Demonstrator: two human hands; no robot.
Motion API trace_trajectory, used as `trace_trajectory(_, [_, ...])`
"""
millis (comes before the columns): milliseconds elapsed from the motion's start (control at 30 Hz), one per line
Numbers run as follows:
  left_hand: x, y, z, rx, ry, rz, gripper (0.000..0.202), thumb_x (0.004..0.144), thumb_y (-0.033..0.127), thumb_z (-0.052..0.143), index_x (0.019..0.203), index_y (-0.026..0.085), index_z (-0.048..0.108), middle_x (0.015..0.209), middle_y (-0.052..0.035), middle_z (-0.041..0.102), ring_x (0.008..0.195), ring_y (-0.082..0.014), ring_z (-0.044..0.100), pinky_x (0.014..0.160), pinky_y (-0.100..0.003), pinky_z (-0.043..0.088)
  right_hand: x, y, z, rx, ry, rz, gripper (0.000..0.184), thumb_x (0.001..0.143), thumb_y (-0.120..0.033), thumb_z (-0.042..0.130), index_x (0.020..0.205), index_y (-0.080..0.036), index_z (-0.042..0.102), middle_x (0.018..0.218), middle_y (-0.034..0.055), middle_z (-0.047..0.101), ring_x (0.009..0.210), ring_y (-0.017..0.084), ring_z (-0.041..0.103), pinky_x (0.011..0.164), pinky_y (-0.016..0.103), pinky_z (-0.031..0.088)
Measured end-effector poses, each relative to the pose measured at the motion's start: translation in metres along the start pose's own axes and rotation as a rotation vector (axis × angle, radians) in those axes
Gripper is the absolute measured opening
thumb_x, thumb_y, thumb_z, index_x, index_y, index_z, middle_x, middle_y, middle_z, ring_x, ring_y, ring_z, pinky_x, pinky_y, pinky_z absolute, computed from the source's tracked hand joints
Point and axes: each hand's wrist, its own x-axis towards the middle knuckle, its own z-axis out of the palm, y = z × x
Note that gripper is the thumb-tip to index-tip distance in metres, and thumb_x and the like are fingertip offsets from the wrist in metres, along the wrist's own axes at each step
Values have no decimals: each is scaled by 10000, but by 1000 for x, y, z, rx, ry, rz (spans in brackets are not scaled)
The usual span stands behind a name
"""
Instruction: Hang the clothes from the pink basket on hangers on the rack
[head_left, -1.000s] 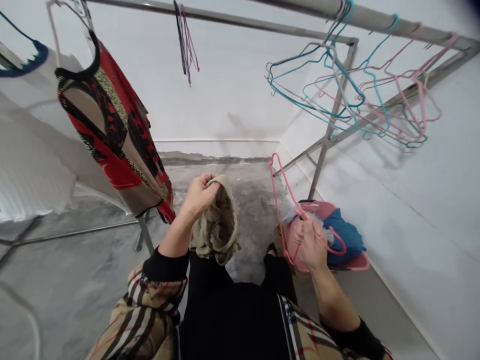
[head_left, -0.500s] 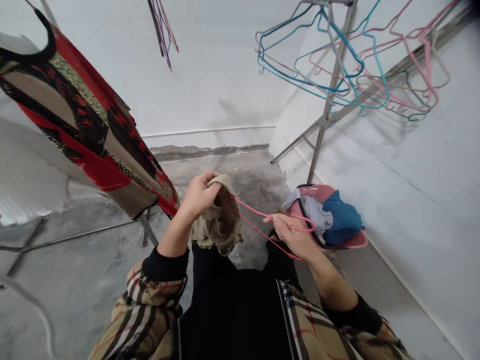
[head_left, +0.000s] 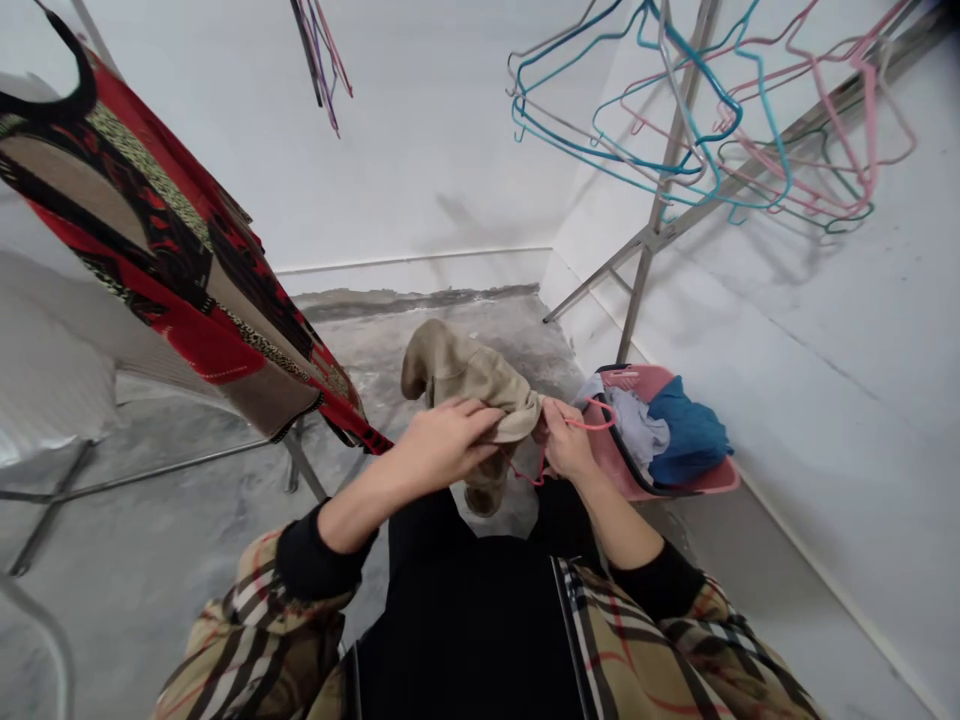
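Note:
A beige-brown garment (head_left: pixel 480 375) hangs bunched between my hands over the floor; its exact kind does not show. My left hand (head_left: pixel 454 435) is closed on the cloth near its rim, palm down. On the right, my right hand (head_left: pixel 566 435) pinches the garment's edge together with a pink clothes hanger (head_left: pixel 598 415). The hanger's hook loop sticks out past my right fingers, and a short length of its lower bar shows under the cloth. Most of the hanger is hidden inside the garment.
A pink basket (head_left: pixel 634 380) with grey and blue clothes (head_left: pixel 688 430) stands on the floor at right. Blue and pink hangers (head_left: pixel 645 160) hang from a metal rack (head_left: pixel 637 290). At left, a red patterned garment (head_left: pixel 202 260) hangs near a metal stand (head_left: pixel 150 470).
The garment has moved right over the hanger, which is now mostly covered. My left hand has shifted right along the cloth, and my right hand has come left to meet the garment's edge.

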Motion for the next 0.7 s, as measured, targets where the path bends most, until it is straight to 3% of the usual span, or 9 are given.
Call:
trace_trajectory(67, [1,-10,-21,96,187,46,321,882,347,597,1178,229,635,1210,-99,648,1128,-276,573,927,-383,461,3,-7,-10,-24,5,-46,527,837,-653,498,583,-207,375,562,-34,317,530,100,291,480,244,256])
trace_trajectory(133, [5,-18,-38,212,366,31,316,891,343,593,1187,245,644,1279,-95,615,1246,-310,487,1070,-496,335,6,-20,-18,-91,-18,-108,543,841,-645,500,552,-203,373,551,-28,323,535,103,303,491,250,270])
trace_trajectory(200, [11,-23,-47,286,412,22,281,904,300,571,1167,268,665,1167,-79,671,1221,-311,505,1103,-556,245,10,-36,-23,-159,-45,-187,540,856,-621,490,532,-201,393,531,-24,341,525,106,322,504,260,300])
trace_trajectory(300, [17,-28,-47,259,333,10,232,907,267,536,1039,278,727,814,-50,701,911,-236,620,946,-414,401,15,-57,-26,-247,-25,-289,449,860,-562,511,600,-197,545,575,3,491,565,131,443,565,282,398])
trace_trajectory(367, [16,-31,-43,221,336,-35,231,896,276,536,985,289,749,734,-43,680,757,-196,606,738,-294,423,16,-61,-26,-275,110,-331,356,855,-523,530,744,-200,633,725,36,608,657,156,535,639,304,461])
trace_trajectory(467, [9,-34,-40,242,426,-132,249,897,314,536,1021,327,752,759,-32,689,710,-178,594,585,-257,338,11,-45,-25,-367,482,-425,305,849,-476,537,938,-203,640,967,91,632,865,202,590,775,361,504])
trace_trajectory(567, [-1,-37,-43,299,489,-192,277,912,317,519,1076,346,740,786,-21,694,723,-177,601,553,-267,291,-3,-11,-22,-458,715,-458,258,836,-442,554,901,-198,609,922,99,598,931,229,577,861,420,497])
trace_trajectory(633, [-6,-38,-45,332,519,-194,289,924,301,506,1092,347,736,784,-15,692,740,-177,607,555,-270,283,-12,12,-18,-474,664,-365,213,836,-410,573,828,-198,591,854,79,589,895,225,577,886,435,488])
trace_trajectory(700, [-9,-38,-47,362,556,-180,290,935,297,497,1096,338,736,774,-12,688,756,-177,611,562,-269,286,-18,28,-13,-439,473,-182,198,851,-386,588,849,-189,605,893,81,610,921,220,578,906,435,484])
